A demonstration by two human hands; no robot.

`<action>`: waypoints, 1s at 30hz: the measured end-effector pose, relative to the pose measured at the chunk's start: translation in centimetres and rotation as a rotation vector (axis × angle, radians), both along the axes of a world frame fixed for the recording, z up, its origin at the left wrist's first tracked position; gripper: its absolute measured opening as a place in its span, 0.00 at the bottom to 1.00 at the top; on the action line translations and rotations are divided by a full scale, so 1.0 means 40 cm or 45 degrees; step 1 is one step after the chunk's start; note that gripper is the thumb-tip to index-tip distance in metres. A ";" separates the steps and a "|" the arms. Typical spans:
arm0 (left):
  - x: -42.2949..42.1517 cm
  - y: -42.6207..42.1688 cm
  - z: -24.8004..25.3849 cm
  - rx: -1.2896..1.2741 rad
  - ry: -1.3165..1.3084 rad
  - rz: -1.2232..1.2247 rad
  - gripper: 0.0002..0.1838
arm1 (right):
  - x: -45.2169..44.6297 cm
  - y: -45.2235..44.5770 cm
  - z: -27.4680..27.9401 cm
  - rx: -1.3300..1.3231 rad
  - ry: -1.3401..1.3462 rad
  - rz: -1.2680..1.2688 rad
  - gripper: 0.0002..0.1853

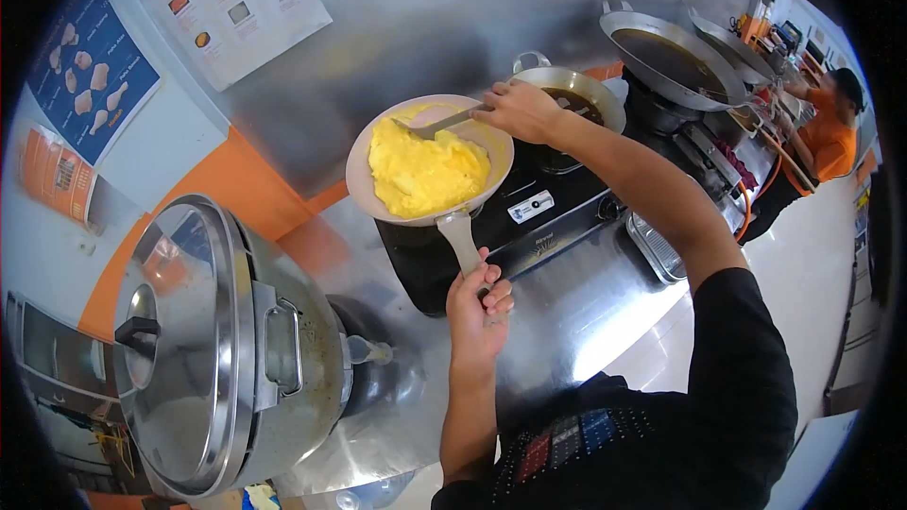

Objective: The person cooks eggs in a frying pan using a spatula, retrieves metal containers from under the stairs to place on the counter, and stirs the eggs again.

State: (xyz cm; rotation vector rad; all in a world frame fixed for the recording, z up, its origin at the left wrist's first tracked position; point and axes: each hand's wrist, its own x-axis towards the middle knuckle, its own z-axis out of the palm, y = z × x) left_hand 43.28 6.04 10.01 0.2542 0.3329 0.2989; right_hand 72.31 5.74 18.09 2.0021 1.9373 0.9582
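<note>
My left hand (pixel 479 307) is wrapped round the handle of a light-coloured frying pan (pixel 361 165), which sits above the left side of a black gas stove (pixel 416 269). In the pan lies a soft mound of yellow scrambled eggs (pixel 430 173), with a thin smear up the far wall. My right hand (pixel 522 111) grips a grey spatula (pixel 453 121) from above; its blade touches the upper edge of the eggs. The spatula's handle end is hidden inside my fingers.
A big lidded metal pot (pixel 293 340) stands close on the left. Right of the pan is a smaller pan of dark liquid (pixel 605 99), then a large wok (pixel 661 38). A person in an orange shirt (pixel 831 137) stands at the far right. A steel counter (pixel 378 453) runs below.
</note>
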 end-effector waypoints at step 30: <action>-0.015 0.003 -0.012 0.030 -0.058 -0.015 0.12 | -0.033 -0.018 0.106 -0.148 1.010 -0.485 0.13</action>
